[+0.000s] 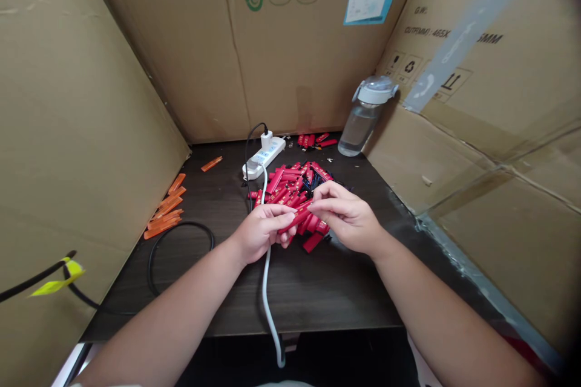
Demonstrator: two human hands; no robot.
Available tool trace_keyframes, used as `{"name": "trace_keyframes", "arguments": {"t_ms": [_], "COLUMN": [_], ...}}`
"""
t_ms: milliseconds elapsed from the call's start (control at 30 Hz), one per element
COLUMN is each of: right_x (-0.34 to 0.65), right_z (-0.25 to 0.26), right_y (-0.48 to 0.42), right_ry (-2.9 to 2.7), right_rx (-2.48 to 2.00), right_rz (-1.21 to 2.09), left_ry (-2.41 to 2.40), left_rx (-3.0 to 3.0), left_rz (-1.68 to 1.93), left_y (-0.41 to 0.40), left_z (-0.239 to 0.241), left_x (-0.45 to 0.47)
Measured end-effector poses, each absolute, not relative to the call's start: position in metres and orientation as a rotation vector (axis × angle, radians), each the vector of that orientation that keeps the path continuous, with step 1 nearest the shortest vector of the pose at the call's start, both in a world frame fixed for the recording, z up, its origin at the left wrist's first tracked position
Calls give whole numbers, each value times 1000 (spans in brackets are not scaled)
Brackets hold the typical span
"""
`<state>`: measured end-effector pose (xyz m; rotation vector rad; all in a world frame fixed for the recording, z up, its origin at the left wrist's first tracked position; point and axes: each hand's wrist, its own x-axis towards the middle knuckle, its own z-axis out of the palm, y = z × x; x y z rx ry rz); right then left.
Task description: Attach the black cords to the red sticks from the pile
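Note:
Between thumb and fingers, my left hand (265, 231) grips a narrow red piece (300, 214) with small gold marks. My right hand (347, 217) is closed in a pinch at the right end of that piece; whatever lies between its fingertips is too small to make out. Just beyond and below both hands spreads a heap of similar red pieces (284, 184), with some black and dark blue bits among them. The heap is partly hidden by my hands.
A white power strip (276, 148) with a plug stands behind the heap; its white cable (267, 290) runs under my left hand to the front edge. Orange strips (166, 211) lie left, beside a black cable (149, 260). A water bottle (361, 124) leans back right. Cardboard walls (172, 42) enclose the table.

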<state>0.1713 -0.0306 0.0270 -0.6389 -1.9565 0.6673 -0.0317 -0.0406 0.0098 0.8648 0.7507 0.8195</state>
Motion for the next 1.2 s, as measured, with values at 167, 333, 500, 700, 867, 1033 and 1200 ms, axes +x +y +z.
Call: {"name": "trace_keyframes", "arguments": {"t_ms": [167, 333, 500, 700, 867, 1033, 1200], "right_x": [171, 173, 172, 187, 201, 201, 198], "right_z": [29, 31, 26, 13, 6, 9, 11], "right_y": [-32, -35, -30, -7, 4, -2, -3], "right_ry": [-1884, -1685, -1692, -1720, -1970, -2181, -2237], "right_rx": [-629, -694, -785, -1118, -1348, -1464, -1592], "right_rz": [769, 762, 652, 269, 335, 338, 335], "left_ry": [693, 670, 633, 584, 695, 782, 810], "left_rx": [841, 767, 780, 820, 821, 854, 882], "left_rz": [785, 836, 934, 1117, 1248, 1269, 1255], "left_y": [-41, -43, -43, -41, -37, -36, -38], "left_z": [11, 11, 13, 21, 21, 20, 20], "left_x": [-34, -33, -32, -38, -41, -38, -37]}}
